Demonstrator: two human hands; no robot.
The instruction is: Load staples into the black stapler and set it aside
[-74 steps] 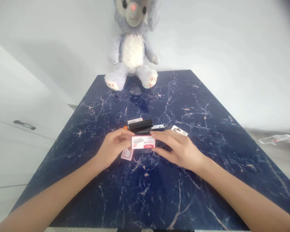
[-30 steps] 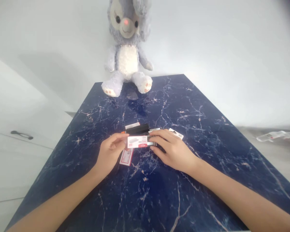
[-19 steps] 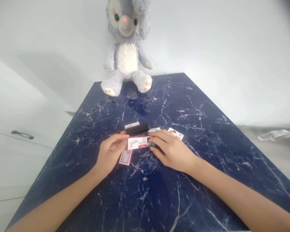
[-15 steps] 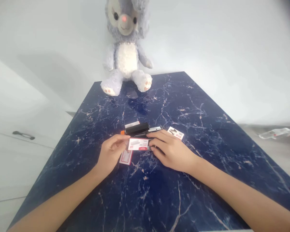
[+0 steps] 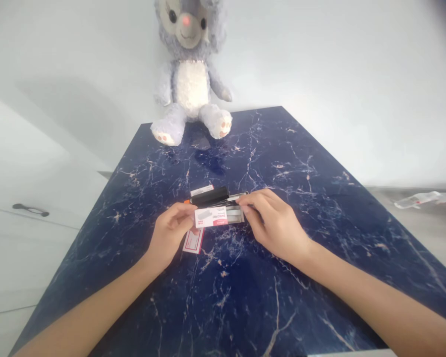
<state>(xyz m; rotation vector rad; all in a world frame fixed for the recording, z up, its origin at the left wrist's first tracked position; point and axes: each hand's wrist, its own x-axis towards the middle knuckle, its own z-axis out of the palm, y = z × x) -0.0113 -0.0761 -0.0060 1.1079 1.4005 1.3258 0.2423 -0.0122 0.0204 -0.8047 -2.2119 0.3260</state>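
White-and-red box (image 5: pixel 210 217), between the hands, over the surface (image 5: pixel 223 302), just nearer than a black stapler (image 5: pixel 209 197): the left hand (image 5: pixel 170 232) pinches its left end; rightward, an inner tray (image 5: pixel 236 216) juts partway out (open, then, but not slid clear); the right hand (image 5: pixel 277 223) curls narrowly at the tray's end, its grip unclear.

Bright, diffuse light leaves the pale wall (image 5: pixel 312 59) nearly washed out, with 1 broad, soft shadow (image 5: pixel 70 109) at left. The glossy bench (image 5: pixel 223 307) carries a dark, blurred reflection below the plush toy (image 5: pixel 191 89). Small print on the white box (image 5: pixel 210 217) is smeared. Wide-angle stretching marks the edges; the top right corner darkens.
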